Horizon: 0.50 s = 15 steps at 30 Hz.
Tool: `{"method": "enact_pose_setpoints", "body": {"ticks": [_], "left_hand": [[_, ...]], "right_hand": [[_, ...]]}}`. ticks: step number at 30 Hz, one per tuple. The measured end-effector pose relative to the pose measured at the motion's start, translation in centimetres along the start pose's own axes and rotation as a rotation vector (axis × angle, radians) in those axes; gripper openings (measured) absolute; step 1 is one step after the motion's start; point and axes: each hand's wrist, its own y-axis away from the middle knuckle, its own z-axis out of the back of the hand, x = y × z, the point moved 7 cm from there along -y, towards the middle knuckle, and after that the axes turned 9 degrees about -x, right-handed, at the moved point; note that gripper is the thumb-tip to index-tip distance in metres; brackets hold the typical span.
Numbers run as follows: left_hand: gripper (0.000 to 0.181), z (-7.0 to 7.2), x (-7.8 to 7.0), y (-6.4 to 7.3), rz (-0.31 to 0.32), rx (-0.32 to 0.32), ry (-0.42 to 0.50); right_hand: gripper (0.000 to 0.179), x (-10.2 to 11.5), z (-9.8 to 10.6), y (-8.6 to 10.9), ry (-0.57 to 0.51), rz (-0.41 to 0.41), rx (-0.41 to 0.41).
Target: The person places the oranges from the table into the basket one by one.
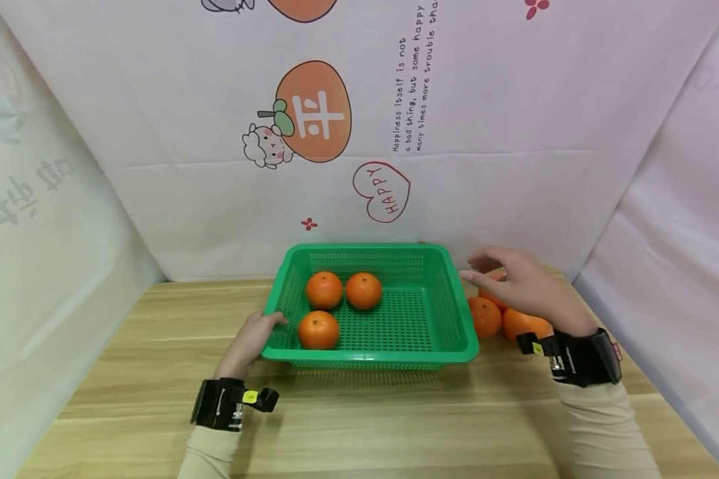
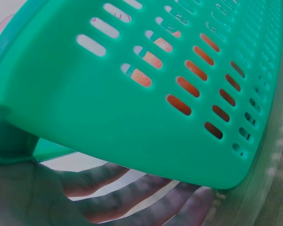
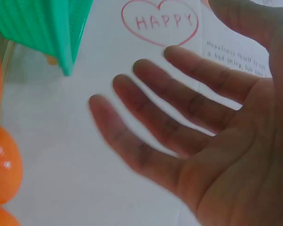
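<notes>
A green plastic basket (image 1: pixel 371 362) with slotted walls stands on the table and holds three oranges (image 1: pixel 319 330). My left hand (image 1: pixel 253 339) grips its left side, thumb over the rim and fingers along the outside wall. In the left wrist view those fingers (image 2: pixel 132 197) lie beneath the slotted wall (image 2: pixel 108 108). To the basket's right, my right hand (image 1: pixel 524 286) hovers over several more oranges (image 1: pixel 485 317), partly covering them. Nothing is in its palm; the right wrist view shows its fingers (image 3: pixel 170 106) spread and slightly bent, with oranges (image 3: pixel 4 165) at the left edge.
Behind the basket rises a white cloth (image 1: pixel 485 133) with printed fruit, a heart and writing. More cloth hangs at the left (image 1: pixel 48 219) and right (image 1: pixel 677 266) sides. The wooden table (image 1: pixel 395 426) extends in front of the basket and to both sides.
</notes>
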Motion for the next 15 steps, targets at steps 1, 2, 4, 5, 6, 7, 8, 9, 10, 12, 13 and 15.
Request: {"method": "enact_pose_setpoints", "body": {"ticks": [1,2,4,5,6,7,8,9,10,12,13,15], "left_hand": [[0.046,0.0,0.0,0.0,-0.002,0.001,-0.004],[0.047,0.1,0.0,0.0,-0.004,0.000,-0.005],[0.049,0.1,-0.1,0.0,-0.011,0.000,-0.013],[0.050,0.1,-0.1,0.0,-0.016,0.001,-0.018],[0.051,0.2,-0.1,0.1,-0.014,-0.001,-0.021],[0.053,0.2,0.0,0.1,-0.012,-0.001,-0.025],[0.054,0.2,0.0,0.1,-0.008,-0.001,-0.025],[0.054,0.2,0.0,0.1,-0.003,-0.003,-0.024],[0.054,0.1,0.1,0.2,-0.003,-0.003,-0.022],[0.054,0.1,0.1,0.2,0.002,-0.003,-0.017],[0.053,0.1,0.1,0.2,0.003,-0.002,-0.013],[0.052,0.0,0.0,0.2,-0.001,-0.002,-0.010]], "right_hand": [[0.035,-0.3,0.1,0.2,0.018,-0.013,0.003],[0.036,-0.6,0.2,0.3,0.033,-0.030,0.008],[0.041,-1.2,0.2,0.4,0.038,-0.065,0.024],[0.044,-1.5,0.1,0.5,0.032,-0.081,0.031],[0.047,-1.8,0.0,0.5,0.025,-0.097,0.039],[0.050,-2.2,-0.2,0.5,0.023,-0.109,0.048],[0.051,-2.5,-0.5,0.5,0.014,-0.116,0.059],[0.050,-2.8,-0.8,0.4,0.015,-0.115,0.071],[0.048,-3.0,-1.0,0.4,0.021,-0.110,0.080],[0.041,-3.4,-1.6,0.2,0.051,-0.101,0.100],[0.037,-3.6,-1.9,0.1,0.067,-0.099,0.109],[0.032,-3.9,-2.5,0.1,0.084,-0.105,0.130]]}}
